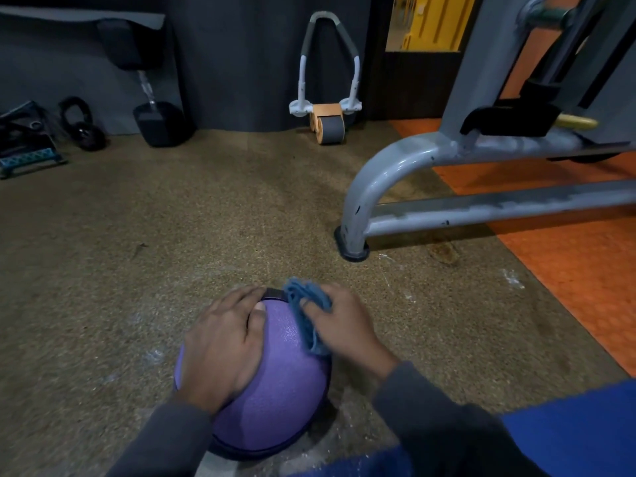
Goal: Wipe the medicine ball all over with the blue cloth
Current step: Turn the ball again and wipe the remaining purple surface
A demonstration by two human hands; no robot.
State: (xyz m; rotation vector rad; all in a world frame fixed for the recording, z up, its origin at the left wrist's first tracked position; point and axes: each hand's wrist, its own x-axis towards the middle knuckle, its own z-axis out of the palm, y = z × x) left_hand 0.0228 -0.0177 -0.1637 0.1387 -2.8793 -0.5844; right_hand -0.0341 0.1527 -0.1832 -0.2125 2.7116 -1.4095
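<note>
The purple medicine ball point(275, 383) sits on the speckled brown floor point(172, 235), near the foot of a grey machine frame point(378, 187). The left hand point(223, 342) lies flat on the ball's top, fingers spread. The right hand point(347, 325) bunches the blue cloth point(308, 311) against the ball's right side, maybe pressing down

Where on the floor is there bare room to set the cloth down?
Bare speckled floor lies between the medicine ball and the ab roller, and left of the ball. Crowded: the machine frame to the right, and the left wall's dumbbell and kettlebell.
</note>
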